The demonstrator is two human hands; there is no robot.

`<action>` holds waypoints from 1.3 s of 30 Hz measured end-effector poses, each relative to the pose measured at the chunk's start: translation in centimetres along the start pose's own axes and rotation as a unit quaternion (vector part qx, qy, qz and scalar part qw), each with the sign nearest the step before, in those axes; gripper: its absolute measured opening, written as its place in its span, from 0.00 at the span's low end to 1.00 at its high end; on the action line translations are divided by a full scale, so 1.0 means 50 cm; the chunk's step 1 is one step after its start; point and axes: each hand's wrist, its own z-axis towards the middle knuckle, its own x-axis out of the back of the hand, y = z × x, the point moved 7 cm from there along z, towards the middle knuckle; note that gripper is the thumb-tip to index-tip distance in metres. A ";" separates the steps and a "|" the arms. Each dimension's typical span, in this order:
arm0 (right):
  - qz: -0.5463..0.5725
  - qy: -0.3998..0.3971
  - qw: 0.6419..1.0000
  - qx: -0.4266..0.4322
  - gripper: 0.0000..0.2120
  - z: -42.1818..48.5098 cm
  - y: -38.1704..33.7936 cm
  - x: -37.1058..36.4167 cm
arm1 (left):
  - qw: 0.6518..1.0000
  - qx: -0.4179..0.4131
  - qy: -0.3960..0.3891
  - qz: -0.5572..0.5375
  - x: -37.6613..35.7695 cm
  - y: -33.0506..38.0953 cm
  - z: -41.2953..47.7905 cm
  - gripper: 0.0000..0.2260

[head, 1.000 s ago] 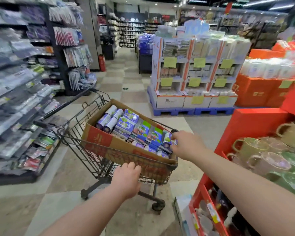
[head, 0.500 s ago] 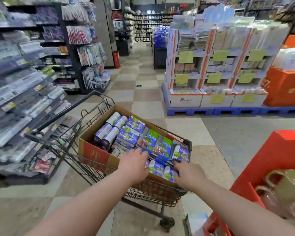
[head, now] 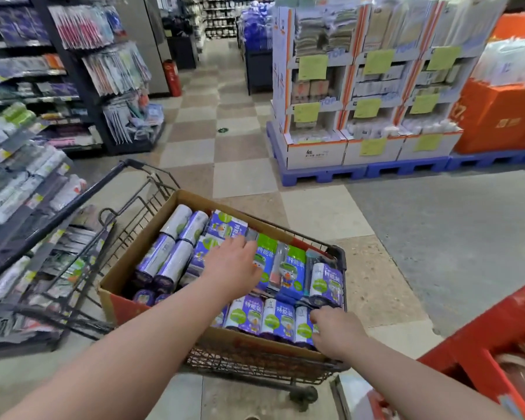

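Snugly, glossy cylindrical rolls [head: 176, 256] in a corrugated cardboard box [head: 128, 262].

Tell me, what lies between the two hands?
Purple-and-green wrapped rolls, packed in the box, fill the stretch between the left hand and the right hand, seen in the head view.

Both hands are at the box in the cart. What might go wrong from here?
The cart rides on wheels; pressing with the left hand may roll it away. The packs lie tight in the box, so lifting one may drag neighbours out. The right hand could bump the red display beside it.
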 end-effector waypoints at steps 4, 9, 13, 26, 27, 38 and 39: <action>0.039 -0.040 0.998 -0.023 0.17 0.083 -0.015 -0.014 | 0.998 -0.011 -0.059 0.004 -0.079 -0.050 0.064 0.20; 0.116 -0.099 0.986 -0.064 0.17 0.177 -0.028 -0.073 | 0.985 -0.046 -0.164 0.035 -0.204 -0.104 0.108 0.23; 0.168 -0.153 0.968 -0.104 0.17 0.231 -0.033 -0.147 | 0.964 -0.054 -0.256 0.044 -0.306 -0.138 0.117 0.25; 0.375 -0.214 0.863 -0.260 0.32 0.302 -0.062 -0.282 | 0.843 0.185 -0.424 -0.275 -0.516 -0.180 0.095 0.23; 0.403 -0.206 0.844 -0.288 0.33 0.304 -0.059 -0.287 | 0.832 0.205 -0.419 -0.299 -0.527 -0.178 0.090 0.21; 0.633 -0.130 0.637 -0.420 0.36 0.300 -0.044 -0.325 | 0.814 0.292 -0.366 -0.345 -0.566 -0.209 0.089 0.31; 0.612 -0.136 0.659 -0.415 0.38 0.301 -0.044 -0.321 | 0.815 0.289 -0.366 -0.344 -0.563 -0.207 0.090 0.30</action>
